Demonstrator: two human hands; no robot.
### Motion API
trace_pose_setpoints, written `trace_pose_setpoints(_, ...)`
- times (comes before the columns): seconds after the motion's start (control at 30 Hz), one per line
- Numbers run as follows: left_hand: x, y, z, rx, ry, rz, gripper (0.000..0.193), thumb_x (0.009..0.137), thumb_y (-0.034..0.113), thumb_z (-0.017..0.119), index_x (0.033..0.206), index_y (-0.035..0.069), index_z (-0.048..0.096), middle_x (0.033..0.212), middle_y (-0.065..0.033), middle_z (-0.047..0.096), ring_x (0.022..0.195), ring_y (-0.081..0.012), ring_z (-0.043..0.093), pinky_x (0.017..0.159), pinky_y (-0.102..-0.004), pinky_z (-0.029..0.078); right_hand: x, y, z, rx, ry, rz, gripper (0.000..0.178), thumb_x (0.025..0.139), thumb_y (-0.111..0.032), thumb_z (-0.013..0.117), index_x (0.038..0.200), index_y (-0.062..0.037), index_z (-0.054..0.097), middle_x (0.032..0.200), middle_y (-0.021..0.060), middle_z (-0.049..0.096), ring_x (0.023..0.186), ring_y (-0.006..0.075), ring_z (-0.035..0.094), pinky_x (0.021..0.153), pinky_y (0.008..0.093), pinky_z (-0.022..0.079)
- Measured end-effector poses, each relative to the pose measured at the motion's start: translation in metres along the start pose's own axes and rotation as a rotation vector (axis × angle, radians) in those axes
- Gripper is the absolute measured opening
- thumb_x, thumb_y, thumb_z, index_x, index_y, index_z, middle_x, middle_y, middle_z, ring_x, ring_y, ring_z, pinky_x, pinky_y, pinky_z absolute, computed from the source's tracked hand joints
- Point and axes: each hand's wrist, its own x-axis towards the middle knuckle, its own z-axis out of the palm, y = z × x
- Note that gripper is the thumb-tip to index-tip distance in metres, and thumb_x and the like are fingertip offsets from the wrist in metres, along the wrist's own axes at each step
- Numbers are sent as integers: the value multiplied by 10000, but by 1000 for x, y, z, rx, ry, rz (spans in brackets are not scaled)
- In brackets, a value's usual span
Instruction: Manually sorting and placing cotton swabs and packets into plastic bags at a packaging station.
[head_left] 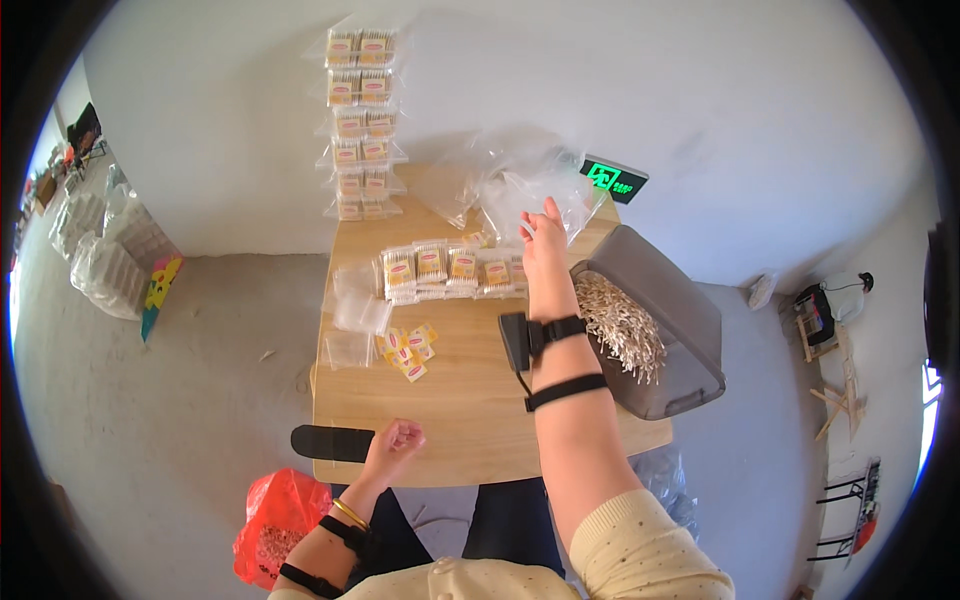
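Observation:
My right hand (545,240) reaches across the table to a heap of clear plastic bags (510,195) at the far edge, fingers partly stretched and apart. It overlaps the bags, but I cannot tell whether it touches them. Loosely curled near the front left edge is my left hand (399,441); any small thing inside it is hidden. Between the hands, packs of cotton swabs (430,262) stand in a row. Small yellow and white cards (407,350) lie scattered nearer to me, beside small clear bags (362,313).
A grey bin (690,350) lies tipped at the right, loose cotton swabs (622,325) spilling toward its mouth. Bagged swab packs (360,125) form a tall stack at the back left. A black strip (332,443) overhangs the left edge, above a red bag (275,515).

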Motion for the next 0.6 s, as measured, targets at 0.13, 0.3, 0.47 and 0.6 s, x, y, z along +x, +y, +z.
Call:
trace_pose_setpoints(0.13, -6, 57, -13, -12, 109, 226, 213, 901, 97, 718, 1083, 38, 625, 1013, -53, 681, 928, -142, 639, 830, -278, 480, -119, -54, 22, -129, -285, -195, 550, 936, -68, 597, 1472, -53, 469, 1492, 58, 474, 1188, 170, 552, 953, 319, 442)
trace_pose_setpoints(0.3, -52, 242, 13, 678, 450, 906, 383, 867, 114, 754, 1185, 9, 568, 1147, -97, 647, 1034, -203, 637, 879, -350, 509, -267, -84, -23, -542, -515, -449, 284, 932, -51, 662, 1214, -19, 680, 1183, 66, 669, 1080, 158, 622, 913, 298, 491)
trace_pose_setpoints(0.47, -88, 226, 33, 139, -53, 424, 379, 950, 207, 704, 1219, -1, 536, 1134, -120, 657, 980, -203, 671, 777, -337, 562, -334, -76, -26, -462, -578, -284, 206, 916, -56, 688, 1106, 24, 675, 980, 76, 708, 958, 167, 673, 863, 306, 523)
trace_pose_setpoints(0.6, -126, 195, 45, -225, -44, 278, 283, 998, 230, 644, 1166, 15, 570, 1075, -86, 667, 912, -151, 677, 795, -318, 592, -367, -69, -39, -540, -631, -206, 161, 897, -52, 708, 1005, 8, 605, 950, 87, 686, 894, 150, 663, 803, 298, 528)
